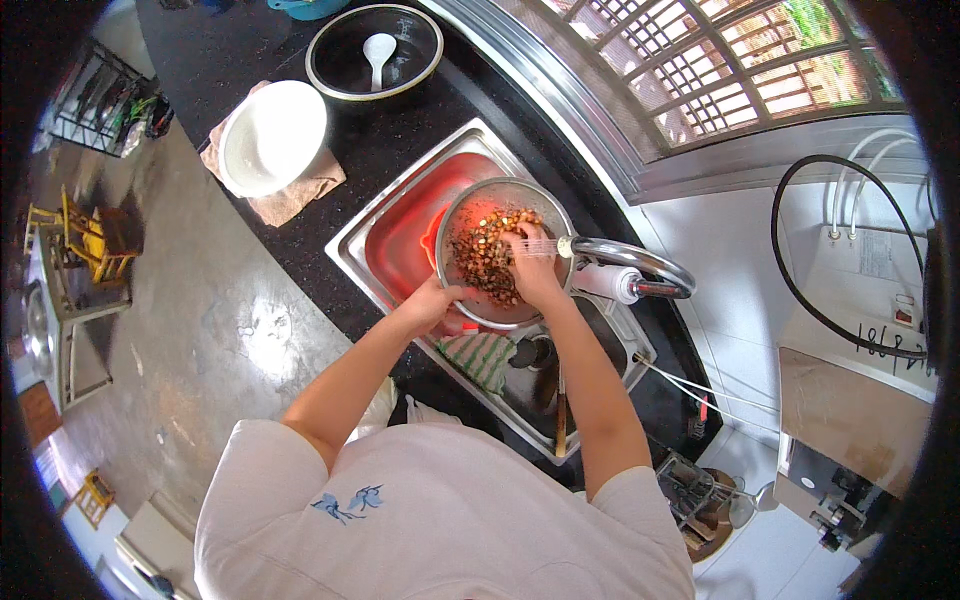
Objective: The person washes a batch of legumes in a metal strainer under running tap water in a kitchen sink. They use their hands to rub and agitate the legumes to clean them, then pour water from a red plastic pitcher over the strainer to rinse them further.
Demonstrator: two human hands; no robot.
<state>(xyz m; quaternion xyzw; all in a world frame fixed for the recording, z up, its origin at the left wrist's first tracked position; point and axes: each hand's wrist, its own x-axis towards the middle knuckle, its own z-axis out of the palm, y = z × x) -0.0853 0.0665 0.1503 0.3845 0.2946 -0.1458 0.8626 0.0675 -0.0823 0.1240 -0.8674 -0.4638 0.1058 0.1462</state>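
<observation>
A round metal bowl (497,318) with a pale rim is held over the sink. In it lies a mix of brown and tan beans or nuts (482,262); the exact kind is too small to tell. My left hand (432,305) grips the bowl's near left rim, thumb over the edge. Inside the bowl, my right hand (530,262) rests on the mix with its fingers spread, their tips partly hidden. Water streams from the curved faucet (640,255) over that hand. Part of a red-orange basin (430,240) shows behind the bowl.
The double steel sink (350,245) is set in a black counter (300,240). A green-striped cloth (480,360) lies by the right basin. At the back left are a white bowl (273,138) on a towel (318,180) and a dark round tray (410,70) with a white spoon (378,55).
</observation>
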